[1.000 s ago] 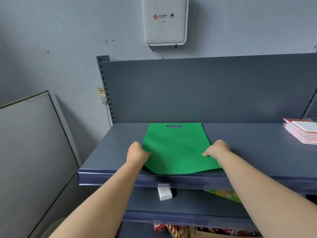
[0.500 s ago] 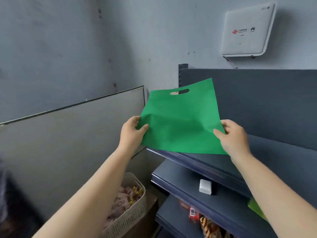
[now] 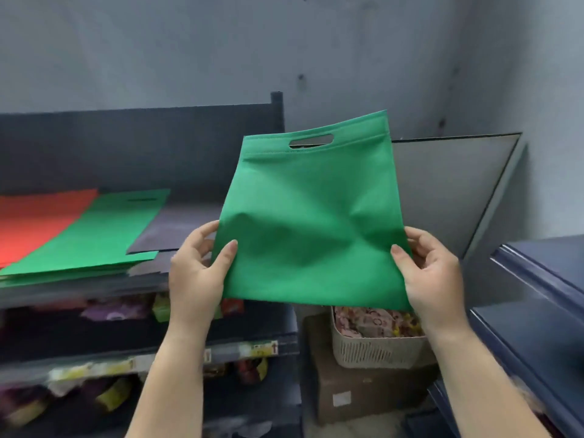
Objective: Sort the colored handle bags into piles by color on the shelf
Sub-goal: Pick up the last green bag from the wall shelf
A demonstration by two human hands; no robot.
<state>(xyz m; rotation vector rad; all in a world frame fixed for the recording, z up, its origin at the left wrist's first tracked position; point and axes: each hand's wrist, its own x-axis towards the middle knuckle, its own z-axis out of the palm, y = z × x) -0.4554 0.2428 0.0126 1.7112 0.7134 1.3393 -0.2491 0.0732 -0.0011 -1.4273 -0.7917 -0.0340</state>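
I hold a green handle bag (image 3: 311, 216) upright in the air, its handle slot at the top. My left hand (image 3: 197, 270) pinches its lower left edge, thumb on the front. My right hand (image 3: 431, 273) pinches the lower right edge the same way. To the left, on a dark shelf (image 3: 79, 295), lie a red bag (image 3: 38, 219), a green bag (image 3: 94, 232) and a dark grey bag (image 3: 177, 229), overlapping one another.
Below the bags' shelf are lower shelves with packaged snacks (image 3: 104, 311). A beige basket (image 3: 376, 339) of wrapped items sits on a brown box (image 3: 363, 393) on the floor. A blue shelf unit (image 3: 537, 311) stands at the right, a grey panel (image 3: 448, 191) behind.
I lifted the green bag off the blue shelf with both hands and turned left; the bag now hangs before the other shelf holding the red, green and grey bags.
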